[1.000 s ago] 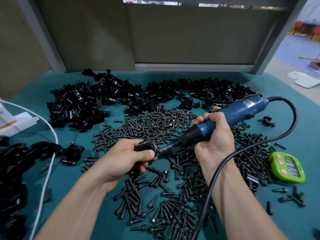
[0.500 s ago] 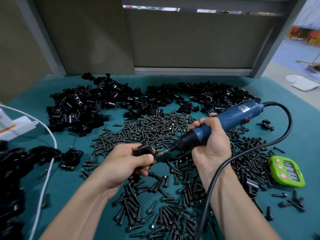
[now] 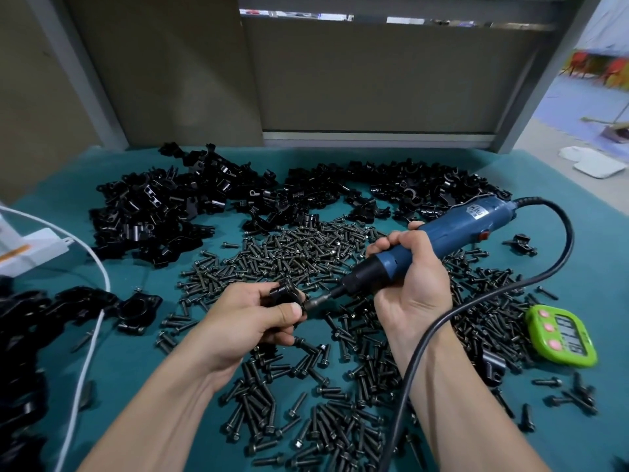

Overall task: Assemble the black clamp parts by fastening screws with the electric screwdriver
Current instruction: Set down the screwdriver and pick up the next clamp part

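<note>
My left hand (image 3: 246, 321) grips a small black clamp (image 3: 285, 294) between thumb and fingers, just above the screw pile. My right hand (image 3: 410, 284) is wrapped round the blue electric screwdriver (image 3: 449, 229), whose black nose slants down to the left. The bit tip (image 3: 315, 302) meets the right side of the clamp beside my left thumb. A black cord (image 3: 531, 281) loops from the tool's rear round to my right forearm. Loose black screws (image 3: 292, 253) cover the green table (image 3: 578, 267) under both hands.
Heaps of black clamp parts (image 3: 163, 212) lie along the back of the table. More clamps (image 3: 136, 310) sit at the left beside a white cable (image 3: 92, 335) and a white box (image 3: 30, 247). A green timer (image 3: 561, 335) lies at the right.
Both hands keep their hold and the bit stays against the clamp. The camera has tipped slightly, so everything sits a little lower in the view.
</note>
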### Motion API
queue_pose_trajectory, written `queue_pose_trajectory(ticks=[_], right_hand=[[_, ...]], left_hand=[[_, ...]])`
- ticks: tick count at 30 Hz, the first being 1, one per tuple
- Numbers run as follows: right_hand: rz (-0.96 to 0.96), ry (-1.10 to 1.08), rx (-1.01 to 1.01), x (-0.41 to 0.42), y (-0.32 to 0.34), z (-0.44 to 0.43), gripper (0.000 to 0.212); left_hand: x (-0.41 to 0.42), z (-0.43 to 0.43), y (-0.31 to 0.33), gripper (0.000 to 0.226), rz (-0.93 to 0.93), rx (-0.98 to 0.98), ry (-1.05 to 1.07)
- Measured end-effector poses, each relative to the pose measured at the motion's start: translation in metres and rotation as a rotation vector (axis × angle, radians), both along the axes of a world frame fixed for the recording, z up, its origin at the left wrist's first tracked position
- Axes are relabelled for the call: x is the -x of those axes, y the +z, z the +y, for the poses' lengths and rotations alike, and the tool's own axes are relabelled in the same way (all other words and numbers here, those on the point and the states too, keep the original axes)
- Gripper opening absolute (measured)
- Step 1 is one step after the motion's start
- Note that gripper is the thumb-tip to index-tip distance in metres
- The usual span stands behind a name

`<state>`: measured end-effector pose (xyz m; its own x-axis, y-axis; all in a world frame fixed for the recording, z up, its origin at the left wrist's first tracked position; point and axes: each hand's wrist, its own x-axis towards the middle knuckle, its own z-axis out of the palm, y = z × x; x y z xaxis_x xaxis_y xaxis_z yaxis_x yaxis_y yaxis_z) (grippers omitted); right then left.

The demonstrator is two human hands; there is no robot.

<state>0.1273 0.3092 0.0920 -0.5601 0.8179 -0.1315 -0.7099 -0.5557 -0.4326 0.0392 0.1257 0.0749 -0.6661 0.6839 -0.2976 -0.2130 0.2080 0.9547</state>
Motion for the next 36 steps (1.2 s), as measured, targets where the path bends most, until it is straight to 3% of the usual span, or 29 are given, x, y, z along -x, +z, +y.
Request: queue_pose_trajectory(ticks=[21,29,36], right_hand=[[0.017,0.050,0.017,0.002,-0.003,0.002,0.030],[0.142,0.128,-0.128,-0.006,0.010,0.001,0.035],[0.170,0.176,-0.146,-0.010,0.013,0.000,0.043]], left_hand=[[-0.001,0.003,-0.003,0.013,-0.011,0.001,0.059],[-0.005,0.002,0.006,0.046,-0.171,-0.029,-0.006],[-0.005,0.003,0.008,0.051,-0.189,0.032,-0.042]])
